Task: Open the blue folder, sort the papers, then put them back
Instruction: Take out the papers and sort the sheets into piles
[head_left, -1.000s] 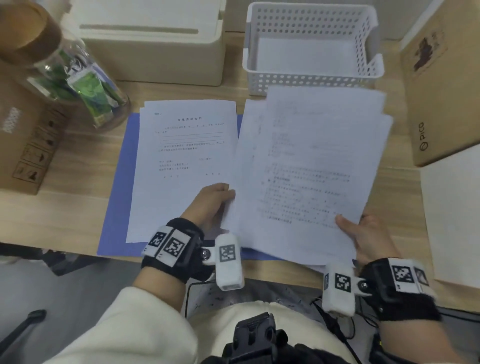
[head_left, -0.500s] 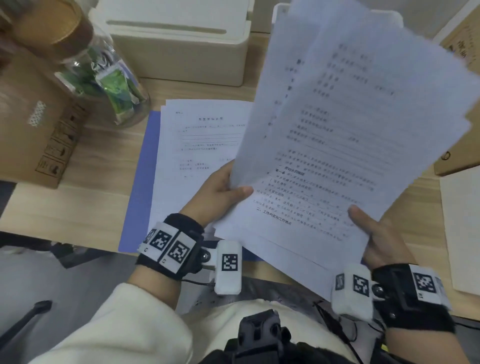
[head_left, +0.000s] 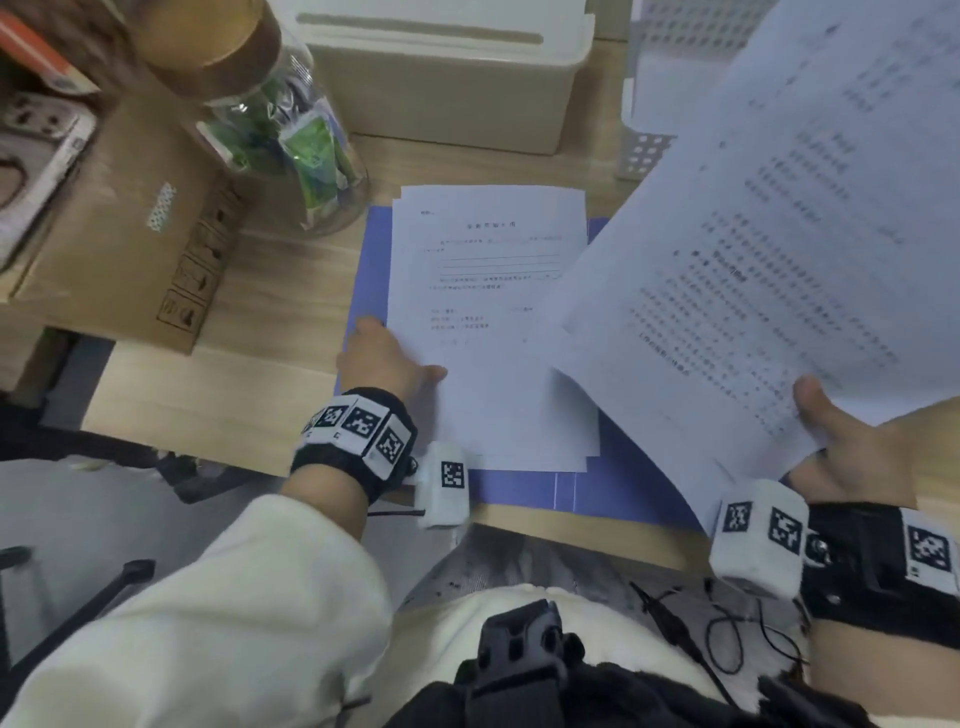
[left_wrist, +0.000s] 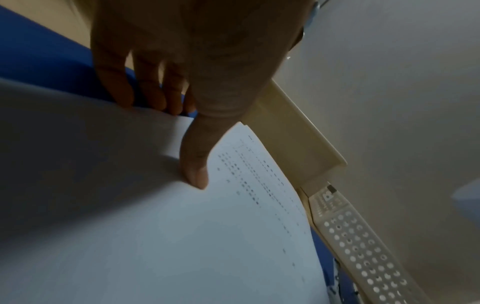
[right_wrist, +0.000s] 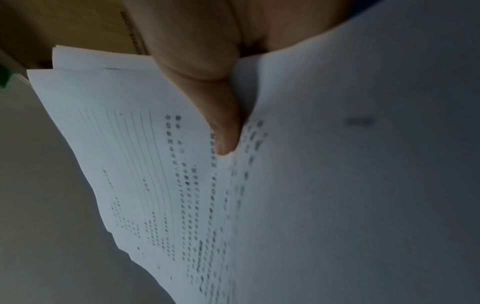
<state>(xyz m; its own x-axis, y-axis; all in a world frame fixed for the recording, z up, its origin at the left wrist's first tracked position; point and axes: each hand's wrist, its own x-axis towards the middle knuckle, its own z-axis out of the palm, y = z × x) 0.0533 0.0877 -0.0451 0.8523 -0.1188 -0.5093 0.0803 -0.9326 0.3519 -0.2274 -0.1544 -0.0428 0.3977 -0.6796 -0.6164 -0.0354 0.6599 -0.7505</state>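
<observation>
The blue folder (head_left: 639, 483) lies open on the wooden desk with a flat stack of printed papers (head_left: 493, 322) on its left half. My left hand (head_left: 402, 348) is at that stack's left edge; in the left wrist view its thumb (left_wrist: 197, 164) lies on the top sheet (left_wrist: 182, 236) and its fingers (left_wrist: 145, 92) reach under the edge, over the folder (left_wrist: 39, 51). My right hand (head_left: 831, 431) holds a second stack of papers (head_left: 753, 234) raised and tilted at the right. The thumb (right_wrist: 223, 131) pinches these sheets (right_wrist: 337, 185); the fingers are hidden behind them.
A glass jar of green packets (head_left: 291, 130) stands just left of the folder's far corner, with a cardboard box (head_left: 130, 223) further left. A cream box (head_left: 447, 73) and a white perforated basket (head_left: 649, 150) sit behind. The desk's front edge runs just below the folder.
My left hand has let go of the raised stack and moved left to the edge of the flat papers. The right hand alone now holds the raised stack, further right.
</observation>
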